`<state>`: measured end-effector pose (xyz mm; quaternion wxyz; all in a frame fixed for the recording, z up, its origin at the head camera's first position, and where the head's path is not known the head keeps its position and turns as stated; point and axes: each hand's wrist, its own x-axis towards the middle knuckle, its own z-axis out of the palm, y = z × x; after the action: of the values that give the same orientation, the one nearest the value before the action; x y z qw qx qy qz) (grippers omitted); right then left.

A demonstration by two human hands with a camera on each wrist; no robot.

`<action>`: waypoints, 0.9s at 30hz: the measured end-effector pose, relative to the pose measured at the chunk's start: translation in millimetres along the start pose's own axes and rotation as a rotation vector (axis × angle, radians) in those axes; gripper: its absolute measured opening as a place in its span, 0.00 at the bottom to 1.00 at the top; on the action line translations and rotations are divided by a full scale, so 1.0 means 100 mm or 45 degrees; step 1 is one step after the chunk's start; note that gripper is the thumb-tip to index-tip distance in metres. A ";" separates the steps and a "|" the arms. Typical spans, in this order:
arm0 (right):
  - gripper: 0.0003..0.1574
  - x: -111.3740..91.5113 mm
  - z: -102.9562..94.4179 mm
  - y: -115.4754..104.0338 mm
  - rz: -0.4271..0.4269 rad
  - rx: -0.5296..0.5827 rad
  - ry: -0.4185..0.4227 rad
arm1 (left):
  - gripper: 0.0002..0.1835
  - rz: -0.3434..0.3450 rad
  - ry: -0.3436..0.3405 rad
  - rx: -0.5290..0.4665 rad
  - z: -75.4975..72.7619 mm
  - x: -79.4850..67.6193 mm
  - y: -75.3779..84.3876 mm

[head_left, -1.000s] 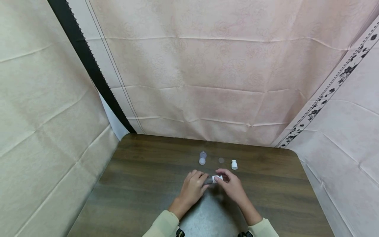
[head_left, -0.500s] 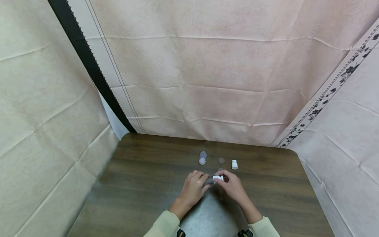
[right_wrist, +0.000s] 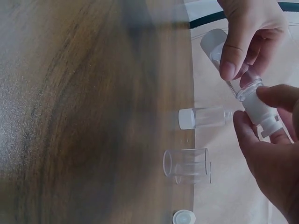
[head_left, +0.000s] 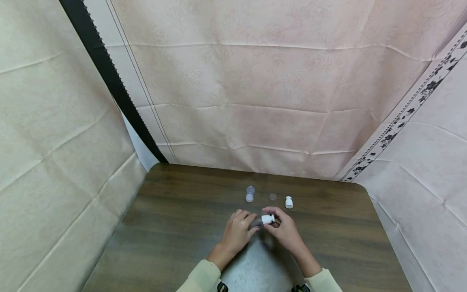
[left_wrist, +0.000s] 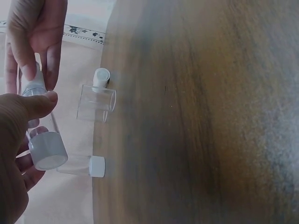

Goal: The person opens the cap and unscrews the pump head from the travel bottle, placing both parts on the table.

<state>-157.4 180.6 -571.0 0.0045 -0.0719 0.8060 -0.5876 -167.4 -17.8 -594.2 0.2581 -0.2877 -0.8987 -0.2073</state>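
My left hand (head_left: pixel 236 232) grips a clear bottle with a white base (left_wrist: pixel 48 151), held tilted above the table. At the bottle's neck my right hand (head_left: pixel 286 230) pinches a white pump top (right_wrist: pixel 258 108) between thumb and fingers. The top sits right at the neck, in line with the bottle, and its nozzle end points toward the right palm. Left fingers hide part of the bottle's clear body in the head view.
Beyond the hands stands a second clear bottle with a white base (head_left: pixel 249 194). Right of it are a clear cap (head_left: pixel 273 197) and a white pump top (head_left: pixel 289 202). Two clear caps overlap in the right wrist view. Cloth hangs behind the wooden table (head_left: pixel 175 227).
My right thumb and fingers have shifted their hold on the pump top, which now shows at a slightly different angle. The left hand keeps its grip, nearly still.
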 end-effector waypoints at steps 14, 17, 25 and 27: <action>0.19 0.02 0.03 0.00 0.096 -0.193 0.142 | 0.21 0.045 0.022 0.049 0.03 0.00 -0.01; 0.20 0.02 0.03 0.01 0.081 -0.219 0.143 | 0.21 0.045 0.008 0.053 0.04 -0.01 -0.01; 0.27 -0.01 0.07 0.00 0.000 -0.175 0.215 | 0.21 0.001 0.002 0.019 0.02 0.01 0.00; 0.28 -0.01 0.08 -0.01 -0.026 -0.177 0.246 | 0.21 -0.020 -0.005 0.008 0.01 0.01 0.01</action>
<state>-155.2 173.3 -573.0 -0.0842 -0.0233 0.8407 -0.5344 -167.6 -15.9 -593.7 0.2556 -0.2801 -0.9022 -0.2058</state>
